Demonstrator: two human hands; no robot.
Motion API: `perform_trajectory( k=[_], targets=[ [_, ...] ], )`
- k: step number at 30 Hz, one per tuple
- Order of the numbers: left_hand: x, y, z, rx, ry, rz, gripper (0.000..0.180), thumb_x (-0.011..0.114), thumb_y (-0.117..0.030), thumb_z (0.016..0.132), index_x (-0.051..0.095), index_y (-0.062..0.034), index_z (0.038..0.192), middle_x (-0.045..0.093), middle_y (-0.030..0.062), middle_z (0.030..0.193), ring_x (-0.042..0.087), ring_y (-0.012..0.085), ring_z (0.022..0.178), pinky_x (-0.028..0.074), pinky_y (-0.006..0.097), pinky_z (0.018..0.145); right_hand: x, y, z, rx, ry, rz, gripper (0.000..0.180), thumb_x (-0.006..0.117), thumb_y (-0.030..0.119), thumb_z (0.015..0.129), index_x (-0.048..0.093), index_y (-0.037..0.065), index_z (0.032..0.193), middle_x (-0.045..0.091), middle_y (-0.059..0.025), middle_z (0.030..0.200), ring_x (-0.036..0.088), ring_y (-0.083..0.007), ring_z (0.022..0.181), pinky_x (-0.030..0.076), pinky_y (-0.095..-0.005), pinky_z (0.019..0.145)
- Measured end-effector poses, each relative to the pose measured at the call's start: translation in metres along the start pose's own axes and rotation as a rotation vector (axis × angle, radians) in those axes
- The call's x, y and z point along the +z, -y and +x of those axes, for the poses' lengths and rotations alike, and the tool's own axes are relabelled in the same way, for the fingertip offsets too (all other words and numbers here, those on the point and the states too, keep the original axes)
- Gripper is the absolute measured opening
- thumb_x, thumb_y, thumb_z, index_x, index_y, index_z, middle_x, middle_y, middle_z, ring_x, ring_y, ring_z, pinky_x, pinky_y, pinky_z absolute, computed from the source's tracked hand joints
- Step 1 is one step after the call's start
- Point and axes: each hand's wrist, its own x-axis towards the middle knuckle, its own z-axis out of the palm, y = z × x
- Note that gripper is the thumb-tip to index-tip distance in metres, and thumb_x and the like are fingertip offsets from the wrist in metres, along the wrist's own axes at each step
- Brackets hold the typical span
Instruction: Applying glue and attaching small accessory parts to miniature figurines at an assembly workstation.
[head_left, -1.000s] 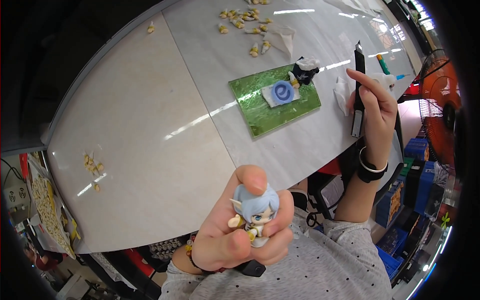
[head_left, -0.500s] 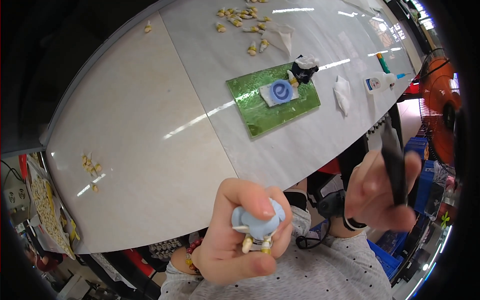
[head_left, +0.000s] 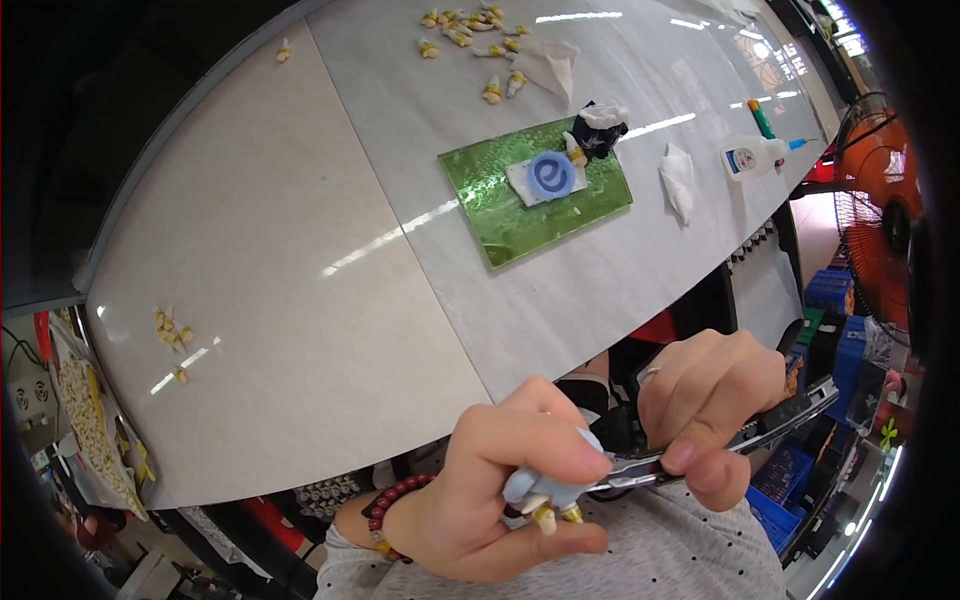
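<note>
- Pale blue hair, plastic-looking: a small, big-headed figure with white-and-yellow limbs (head_left: 545, 487) is toward 5 o'clock in the view, pinched in the left hand (head_left: 500, 480), index finger across the hair, thumb below; other fingers largely hidden.
- Right hand (head_left: 710, 400), at 4 o'clock, is curled around a long black-cased, silver-nosed cutter (head_left: 790, 414), one fingertip on the metal section. Nose points to 8 o'clock, right by the figure; whether its edge touches the hair, cannot tell.
- Main risk: a cut to the left index fingertip, just beside the nose. Probable cause: the edge skidding off smooth, rounded hair, or too much push.
- Second risk: a gouge in the hair, from too steep an angle or the figure rolling within the pinch.
- Third risk: a drop. Figure is held off the near edge of the pale, glossy table (head_left: 350, 380), over grey dotted cloth clothing (head_left: 700, 530); a loosened pinch could send it lapward or floorward.
- Minor: thin limbs may bend if the thumb bears hard.
</note>
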Motion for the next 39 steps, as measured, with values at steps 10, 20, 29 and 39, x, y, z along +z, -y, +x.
perform_trajectory(
  k=[10,20,29,39],
  targets=[
    [-0.003,-0.009,0.006,-0.166,0.133,-0.011,0.047,0.066,-0.007,0.077,0.036,-0.0021,0.113,0.044,0.01,0.101,0.043,0.0144,0.08,0.035,0.025,0.071,0.001,0.0,0.006,0.025,0.083,-0.016,0.013,0.065,0.001,0.066,0.056,-0.005,0.058,0.052,-0.01,0.045,0.042,-0.0152,0.031,0.032,-0.0216,0.03],
    [-0.009,-0.022,0.01,-0.557,0.225,-0.191,0.051,0.064,-0.002,0.076,0.031,-0.0043,0.115,0.037,0.0041,0.104,0.038,0.0065,0.086,0.035,0.02,0.071,-0.007,0.001,0.02,0.015,0.356,-0.001,0.013,0.065,-0.005,0.064,0.055,-0.005,0.055,0.054,-0.0105,0.048,0.044,-0.0139,0.031,0.027,-0.0215,0.028],
    [-0.008,-0.015,0.011,-0.567,0.226,-0.299,0.052,0.063,0.0,0.075,0.03,-0.0049,0.114,0.034,0.0022,0.098,0.037,0.0043,0.077,0.032,0.017,0.062,-0.008,0.004,0.02,0.039,0.37,-0.055,0.013,0.065,-0.004,0.066,0.056,-0.004,0.056,0.054,-0.0093,0.047,0.042,-0.0127,0.031,0.026,-0.0215,0.028],
    [-0.009,-0.016,0.014,-0.626,0.217,-0.392,0.051,0.062,-0.001,0.076,0.028,-0.0055,0.114,0.037,-0.0009,0.084,0.033,0.0016,0.061,0.027,0.016,0.055,-0.011,0.005,0.02,0.083,0.368,-0.075,0.016,0.065,-0.004,0.064,0.054,-0.002,0.053,0.054,-0.0084,0.047,0.043,-0.0126,0.031,0.026,-0.0218,0.028]
  ],
)
